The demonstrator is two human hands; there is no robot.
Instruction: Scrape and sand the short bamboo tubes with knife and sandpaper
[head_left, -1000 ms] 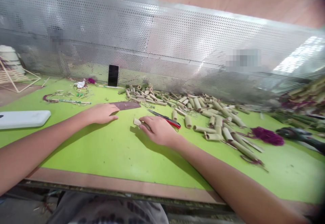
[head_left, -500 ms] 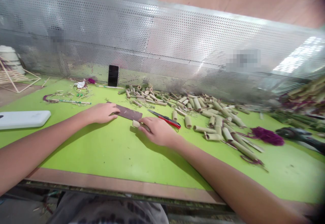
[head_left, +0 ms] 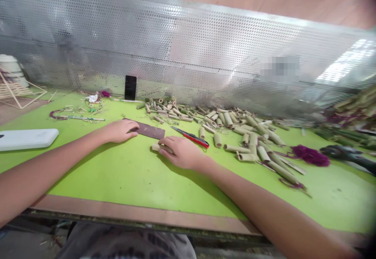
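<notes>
A brown strip that looks like sandpaper (head_left: 151,130) lies flat on the green tabletop. My left hand (head_left: 120,130) grips its left end, with the fingers over it and the thumb at its near edge. Just below the strip's right end, my right hand (head_left: 183,151) is closed around a short piece of bamboo tube (head_left: 157,147), whose left end sticks out past the fingertips. The rest of the tube is hidden by the hand. Behind the right hand rests a red utility knife (head_left: 195,139), apart from the fingers.
Many cut bamboo pieces (head_left: 227,118) lie heaped at the back and right. Purple string (head_left: 310,155) and a dark power tool (head_left: 349,155) are farther right. A phone (head_left: 131,87) leans against the perforated metal screen (head_left: 199,43). At left lies a white device (head_left: 29,138).
The bamboo piece in my right hand has turned slightly, so its open end shows less. My left hand and the brown strip have barely moved.
</notes>
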